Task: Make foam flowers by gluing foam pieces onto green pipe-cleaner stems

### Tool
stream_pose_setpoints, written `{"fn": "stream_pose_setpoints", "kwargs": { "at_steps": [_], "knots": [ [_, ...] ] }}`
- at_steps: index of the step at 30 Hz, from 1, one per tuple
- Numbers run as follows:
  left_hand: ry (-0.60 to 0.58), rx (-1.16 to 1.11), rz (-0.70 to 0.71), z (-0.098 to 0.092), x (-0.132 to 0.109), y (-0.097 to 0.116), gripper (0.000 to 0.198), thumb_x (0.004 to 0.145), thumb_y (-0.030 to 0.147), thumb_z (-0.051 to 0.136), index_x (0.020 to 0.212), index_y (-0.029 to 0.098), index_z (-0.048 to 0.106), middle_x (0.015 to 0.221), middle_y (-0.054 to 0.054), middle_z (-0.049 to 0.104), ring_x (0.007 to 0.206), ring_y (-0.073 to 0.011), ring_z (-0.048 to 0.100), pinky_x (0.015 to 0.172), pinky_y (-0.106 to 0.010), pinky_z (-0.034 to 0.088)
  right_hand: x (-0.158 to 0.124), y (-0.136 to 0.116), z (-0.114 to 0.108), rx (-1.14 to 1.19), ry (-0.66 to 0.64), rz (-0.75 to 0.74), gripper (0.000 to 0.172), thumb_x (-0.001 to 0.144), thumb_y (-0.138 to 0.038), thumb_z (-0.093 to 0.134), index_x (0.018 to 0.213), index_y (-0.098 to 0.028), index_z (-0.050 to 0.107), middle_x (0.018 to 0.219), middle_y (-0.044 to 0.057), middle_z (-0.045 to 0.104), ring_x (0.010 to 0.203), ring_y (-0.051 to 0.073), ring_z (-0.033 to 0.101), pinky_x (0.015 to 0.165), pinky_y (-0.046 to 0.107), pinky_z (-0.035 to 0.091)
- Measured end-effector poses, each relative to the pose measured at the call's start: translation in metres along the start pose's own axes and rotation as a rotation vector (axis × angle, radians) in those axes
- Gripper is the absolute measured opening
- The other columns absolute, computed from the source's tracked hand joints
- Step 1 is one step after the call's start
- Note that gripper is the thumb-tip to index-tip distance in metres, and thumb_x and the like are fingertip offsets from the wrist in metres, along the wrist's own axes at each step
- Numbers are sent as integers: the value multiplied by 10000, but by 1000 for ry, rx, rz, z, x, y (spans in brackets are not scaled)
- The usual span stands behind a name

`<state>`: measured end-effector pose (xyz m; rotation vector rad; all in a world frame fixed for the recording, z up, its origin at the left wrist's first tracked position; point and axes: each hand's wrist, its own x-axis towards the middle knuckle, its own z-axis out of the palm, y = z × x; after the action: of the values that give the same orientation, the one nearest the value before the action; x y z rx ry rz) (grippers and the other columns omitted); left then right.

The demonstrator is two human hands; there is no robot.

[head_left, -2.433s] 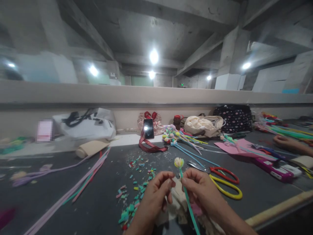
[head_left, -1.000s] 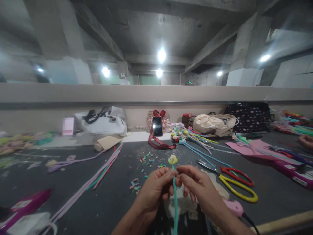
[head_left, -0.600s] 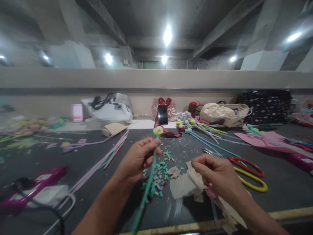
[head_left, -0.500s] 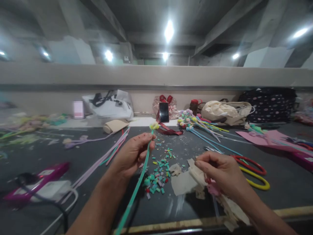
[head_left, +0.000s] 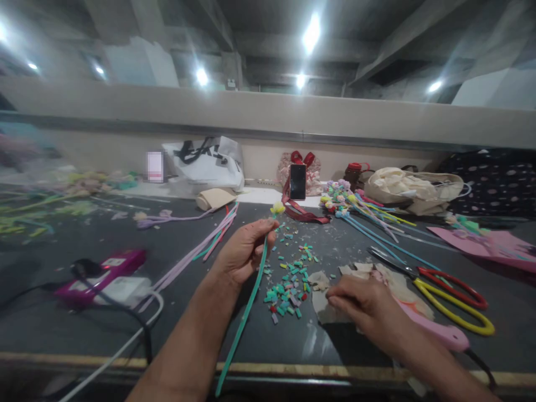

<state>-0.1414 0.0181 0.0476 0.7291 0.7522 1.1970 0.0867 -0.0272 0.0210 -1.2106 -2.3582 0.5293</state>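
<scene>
My left hand [head_left: 247, 251] is closed, pinching a green fuzzy stem [head_left: 247, 318] just below the small yellow flower [head_left: 277, 209] at its top. The stem slants down toward the table's front edge. My right hand [head_left: 368, 310] is low over crumpled beige paper [head_left: 329, 307], thumb and fingertips together; whatever is between them is too small or hidden to make out. Under the right wrist lies a pink tool, likely a glue gun [head_left: 448, 335], its cord trailing off the front edge and its front part hidden. Small green, yellow and red snippets [head_left: 287, 296] lie between the hands.
Scissors [head_left: 450, 296] with red and yellow handles lie at right. A phone [head_left: 297, 182] stands at the back, near bunched fuzzy flowers [head_left: 339, 198]. On the left are lilac stems [head_left: 196, 245] and a magenta power strip [head_left: 100, 279] with cords.
The view has shifted, so the table items appear moved. My right hand has lowered over the paper, and the pink tool's handle now shows beside the wrist. The left hand keeps its pinch.
</scene>
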Motion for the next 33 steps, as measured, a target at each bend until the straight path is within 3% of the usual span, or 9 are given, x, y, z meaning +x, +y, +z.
{"fn": "stream_pose_setpoints", "kwargs": {
  "at_steps": [4,7,11,15,19,22,25,29,33],
  "knots": [
    [27,6,27,-3,0,-1,73,671,192,558,692,126,582,451,50,528,270,26,353,248,-41,227,0,-20,16,-147,-224,-194,186,795,-174,414,800,-207,597,766,19,587,683,121,533,596,198,361],
    [21,13,36,-3,-1,-3,85,670,202,562,705,128,584,458,53,525,263,24,334,242,-54,226,15,-35,27,-261,-294,-279,184,788,-192,421,799,-197,605,782,35,594,687,134,541,592,209,352],
    [8,23,61,-4,-3,-5,99,672,225,564,705,133,582,458,61,510,259,21,312,241,-67,227,59,-37,28,-298,-197,-281,135,730,-203,499,801,-205,613,766,24,611,654,135,553,571,208,348],
    [38,57,97,-4,-4,-4,107,672,242,561,712,144,576,468,67,502,261,18,315,240,-70,216,83,-20,7,-280,-74,-229,162,765,-173,449,839,-177,593,786,31,615,702,135,551,589,206,354],
    [62,117,116,-3,-5,-5,125,664,253,566,727,146,579,491,66,503,274,19,322,247,-71,207,65,2,-12,-187,65,-106,107,736,-193,487,700,-171,586,626,-10,595,573,112,527,518,190,343],
    [72,182,155,-2,-4,-9,164,667,282,567,761,148,586,486,70,487,283,19,313,254,-74,180,44,9,-13,-188,-17,-63,115,724,-180,488,660,-179,585,580,-23,581,528,106,513,487,184,329],
    [65,213,160,1,-3,-13,184,671,297,565,774,146,588,483,67,479,306,8,334,268,-86,196,33,6,-6,-248,-136,-112,142,735,-168,473,684,-202,601,643,-20,600,552,105,529,497,187,321],
    [61,187,131,3,-3,-15,157,669,280,566,748,144,582,463,66,475,323,-13,373,303,-110,270,37,-3,8,-318,-231,-204,144,734,-200,485,772,-235,620,762,-4,614,642,129,559,534,200,325],
    [99,184,140,3,-4,-13,149,677,271,555,758,148,579,478,68,479,331,-15,372,317,-117,286,55,-3,15,-372,-119,-190,169,726,-182,476,824,-223,607,807,22,602,659,146,556,544,217,320]
  ]
}}
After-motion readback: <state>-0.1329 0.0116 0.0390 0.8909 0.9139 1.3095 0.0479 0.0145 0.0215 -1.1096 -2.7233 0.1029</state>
